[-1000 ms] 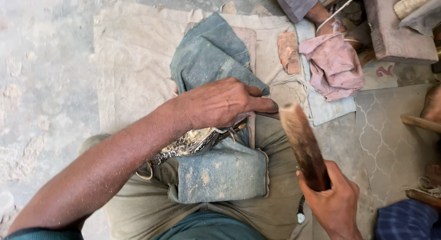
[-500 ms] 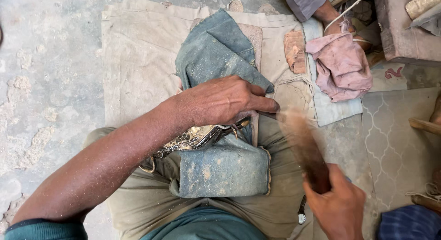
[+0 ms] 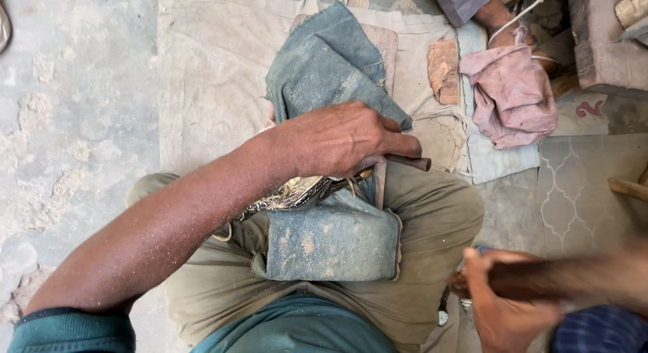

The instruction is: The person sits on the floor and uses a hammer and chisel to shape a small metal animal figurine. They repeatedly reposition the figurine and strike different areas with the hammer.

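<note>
My left hand [image 3: 337, 140] is closed around a thin dark metal rod [image 3: 409, 163] whose tip sticks out to the right over my lap. Under that hand lies a shiny embossed metal piece [image 3: 290, 194], resting on a folded dusty blue denim pad [image 3: 331, 238] on my thigh. My right hand [image 3: 503, 306] at the lower right grips a dark wooden stick [image 3: 574, 279], blurred and lying nearly level, pointing right. The working end of the rod against the metal piece is hidden by my fingers.
A beige cloth [image 3: 209, 90] covers the concrete floor ahead. More blue denim [image 3: 324, 69] lies past my knee. A brown block [image 3: 443, 69] and a pink rag [image 3: 511, 93] sit at the upper right, near another person's foot [image 3: 493, 15]. A patterned mat [image 3: 574, 191] lies to the right.
My right hand has swung the wooden stick from upright, near the rod, down and out to the right, now nearly level. My left hand has held its place on the rod.
</note>
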